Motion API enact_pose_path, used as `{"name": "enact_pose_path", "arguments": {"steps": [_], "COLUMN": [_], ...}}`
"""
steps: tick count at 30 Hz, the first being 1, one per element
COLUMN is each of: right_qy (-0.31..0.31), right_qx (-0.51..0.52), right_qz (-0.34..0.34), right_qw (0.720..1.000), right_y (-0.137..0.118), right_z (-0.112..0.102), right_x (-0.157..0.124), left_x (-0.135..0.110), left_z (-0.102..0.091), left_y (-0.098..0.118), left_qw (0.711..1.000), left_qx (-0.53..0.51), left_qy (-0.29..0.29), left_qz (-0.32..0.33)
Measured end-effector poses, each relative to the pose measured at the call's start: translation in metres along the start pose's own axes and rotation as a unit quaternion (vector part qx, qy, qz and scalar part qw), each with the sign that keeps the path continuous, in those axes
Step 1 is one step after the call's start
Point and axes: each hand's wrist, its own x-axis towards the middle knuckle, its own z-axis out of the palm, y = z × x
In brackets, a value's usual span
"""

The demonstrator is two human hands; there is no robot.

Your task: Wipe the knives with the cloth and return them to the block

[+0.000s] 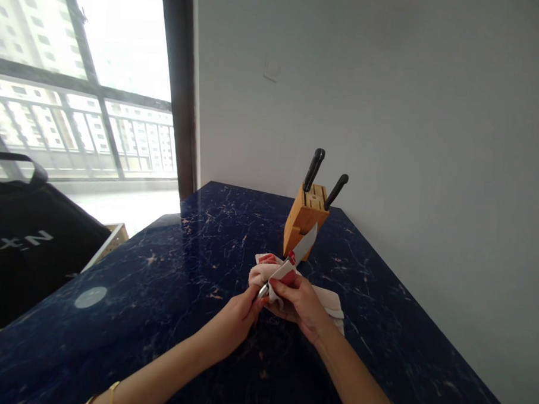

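We look down on a dark blue, white-veined tabletop [233,224], where both hands work close together near its middle. The left hand [242,317] is closed around the silvery handle end of a knife [305,244]; the fingers hide much of the handle, so we cannot tell its full shape. The right hand [301,301] pinches a pale pink cloth with red patches [261,274] against the knife, thumb on top. We note the knife is held above the tabletop, its bare blade tilted up and away to the right, out past the cloth. One end of the cloth trails out behind the right hand.

Just beyond, we see a wooden knife block [294,222] with two black handles [314,168] rising from its slotted top. The blade tip overlaps the block in our view; we cannot tell whether they touch.

We record a yellow bangle [113,394] on the left wrist and a pale round patch [91,298] on the tabletop at left. Beside the tabletop's left edge sits a black bag [39,257] with white lettering, before a bright window [124,47].
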Motion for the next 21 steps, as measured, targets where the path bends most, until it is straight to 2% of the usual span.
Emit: {"name": "enact_pose_path", "arguments": {"steps": [5, 10, 16, 21], "right_qy": [-0.002, 0.003, 0.03, 0.017], "right_qx": [0.027, 0.065, 0.079, 0.085], "right_qz": [0.017, 0.028, -0.023, -0.032], "right_qw": [1.0, 0.997, 0.996, 0.996], "right_y": [0.008, 0.008, 0.0, 0.001], "right_z": [-0.005, -0.011, -0.019, -0.021], "right_x": [0.006, 0.012, 0.014, 0.015], "left_x": [0.001, 0.001, 0.0, 0.0], "left_z": [0.001, 0.0, 0.0, -0.002], "left_y": [-0.002, 0.002, 0.007, 0.008], "left_qw": [1.0, 1.0, 0.999, 0.999], "left_qx": [0.005, -0.014, -0.025, -0.021], "left_qy": [-0.012, -0.011, -0.01, -0.005], "left_qz": [0.016, -0.002, -0.029, -0.027]}}
